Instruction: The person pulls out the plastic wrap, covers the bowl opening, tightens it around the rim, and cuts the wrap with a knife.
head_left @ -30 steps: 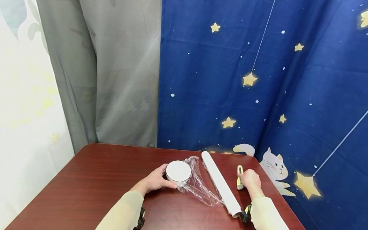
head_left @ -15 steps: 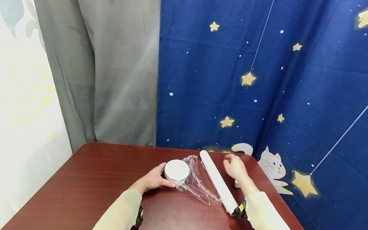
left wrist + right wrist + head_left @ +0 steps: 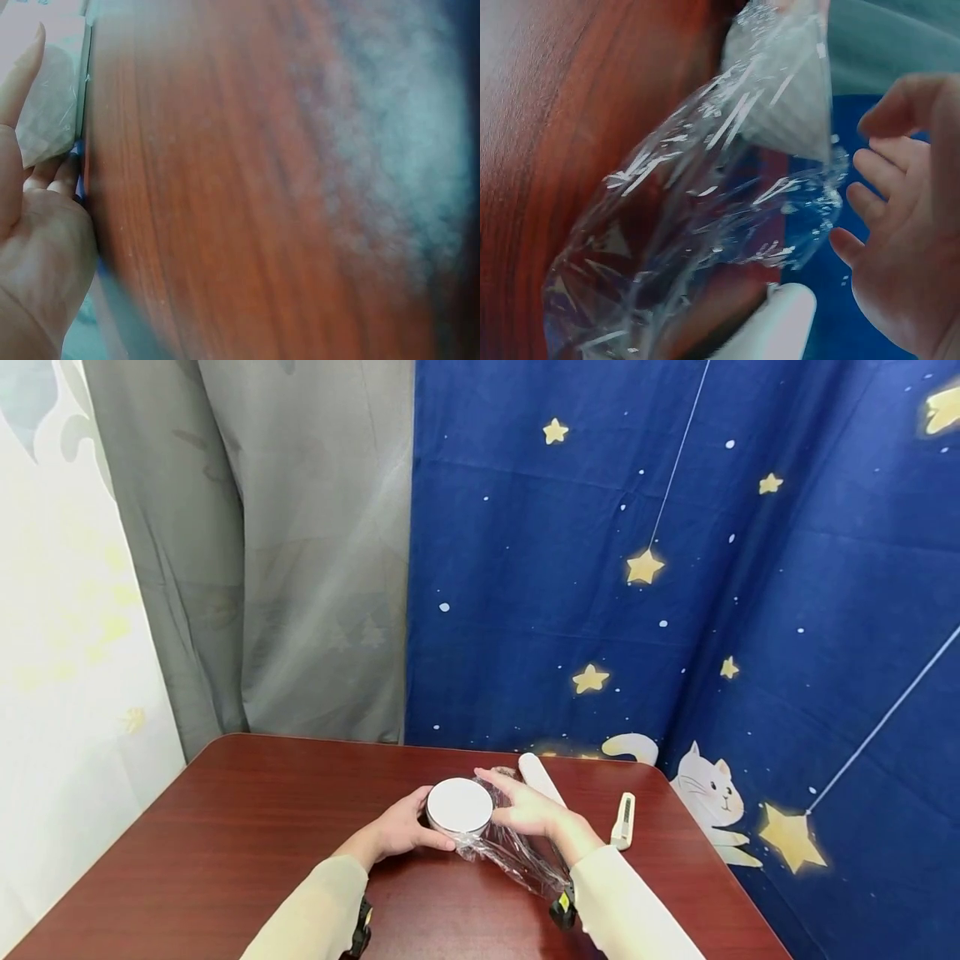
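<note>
A round white-topped container sits on the table, with clear plastic wrap clinging to its side. My left hand grips it from the left, thumb at the near side; the left wrist view shows the thumb along the container's wall. Over the wrap, at the container's right, my right hand hovers with fingers spread. In the right wrist view its relaxed fingers hold nothing, beside the crumpled wrap. The white plastic wrap roll is partly hidden under the right forearm.
A pale utility knife lies on the right of the brown table, just past the right forearm. Grey and star-patterned blue curtains hang behind the table's far edge.
My right hand has let go of the utility knife, leaving it on the table, and moved left over the roll to the container's right side. The left hand stays on the container.
</note>
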